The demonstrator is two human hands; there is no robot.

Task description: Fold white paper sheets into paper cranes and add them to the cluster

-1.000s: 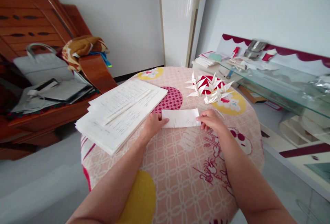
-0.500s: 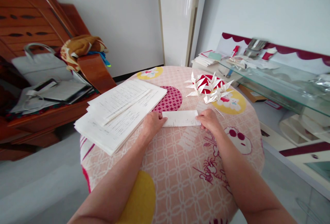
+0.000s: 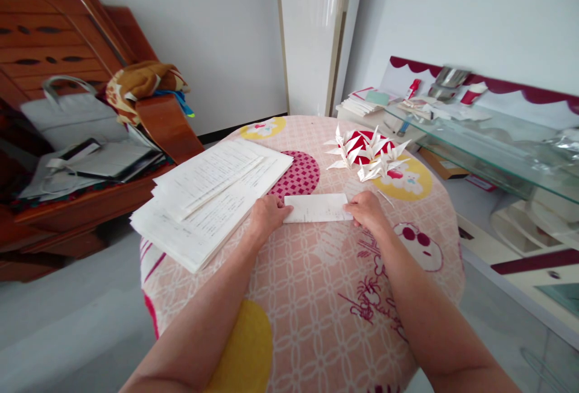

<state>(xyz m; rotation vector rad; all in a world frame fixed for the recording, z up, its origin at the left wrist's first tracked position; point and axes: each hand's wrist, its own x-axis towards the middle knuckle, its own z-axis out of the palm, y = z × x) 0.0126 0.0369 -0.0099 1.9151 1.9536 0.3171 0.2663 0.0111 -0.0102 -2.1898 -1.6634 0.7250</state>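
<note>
A folded white strip of paper [image 3: 316, 208] lies near the middle of the cloth-covered counter [image 3: 312, 308], the left-hand grip [image 3: 268, 217] pinching 1 short end and the right-hand grip [image 3: 367, 209] the other. To its left rests a stack of written sheets [image 3: 226, 207]; beyond it, rightward, folded paper cranes [image 3: 373, 150] cluster.

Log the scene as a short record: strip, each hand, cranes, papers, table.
strip: white paper, faint marks, stretched sideways between both hands
left hand: grips its left end
right hand: grips its right end
cranes: white, grouped beyond the right hand
papers: stacked, left of the strip
table: covered with patterned cloth
</note>
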